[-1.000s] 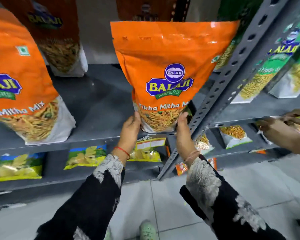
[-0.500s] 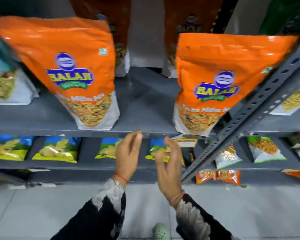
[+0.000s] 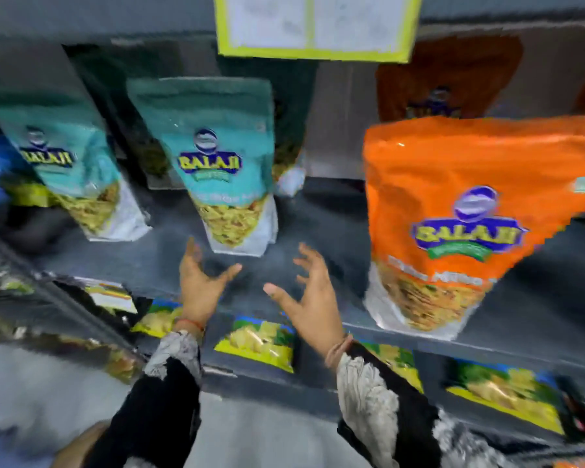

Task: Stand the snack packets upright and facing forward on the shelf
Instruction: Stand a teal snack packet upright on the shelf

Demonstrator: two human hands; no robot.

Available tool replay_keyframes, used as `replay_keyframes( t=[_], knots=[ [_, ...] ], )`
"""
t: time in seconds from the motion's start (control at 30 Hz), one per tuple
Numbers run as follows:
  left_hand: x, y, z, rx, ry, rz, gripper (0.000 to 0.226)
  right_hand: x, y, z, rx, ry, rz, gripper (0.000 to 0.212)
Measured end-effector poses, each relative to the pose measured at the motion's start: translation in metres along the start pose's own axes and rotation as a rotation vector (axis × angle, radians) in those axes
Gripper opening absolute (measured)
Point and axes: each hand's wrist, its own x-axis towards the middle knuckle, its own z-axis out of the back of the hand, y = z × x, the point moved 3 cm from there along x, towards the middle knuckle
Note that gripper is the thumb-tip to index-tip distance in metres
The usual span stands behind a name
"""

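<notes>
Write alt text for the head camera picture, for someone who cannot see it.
Two bare hands, the left hand and the right hand, reach open and empty toward a teal snack packet standing upright on a grey shelf. Another teal packet stands to its left, an orange packet to its right; the picture is blurred.

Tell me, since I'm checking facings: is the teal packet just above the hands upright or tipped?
Upright, facing forward: the teal packet stands on its base on the shelf, logo toward the camera. Both hands are open below it, not touching.
</notes>
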Motion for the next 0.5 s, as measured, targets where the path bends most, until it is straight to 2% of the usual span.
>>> replay_keyframes(
  t=[0.1, 0.2, 0.23, 0.37, 0.5],
  knots=[
    [0.068, 0.012, 0.015, -0.005, 0.229, -0.031, 0.104, 0.060, -0.018, -0.024, -0.029, 0.025, -0.102, 0.096],
    [0.111, 0.021, 0.009, -0.034, 0.508, 0.017, 0.127, 0.103, -0.034, -0.039, -0.044, 0.086, -0.093, 0.098],
    [0.119, 0.024, 0.005, -0.029, 0.565, 0.050, 0.127, 0.112, -0.038, -0.042, -0.059, 0.103, -0.110, 0.100],
    [0.136, 0.034, -0.010, -0.060, 0.658, 0.052, 0.093, 0.132, -0.051, -0.045, -0.139, 0.116, -0.175, 0.100],
    [0.136, 0.039, -0.017, -0.092, 0.685, 0.059, 0.090, 0.133, -0.046, -0.041, -0.129, 0.099, -0.202, 0.094]
  ],
)
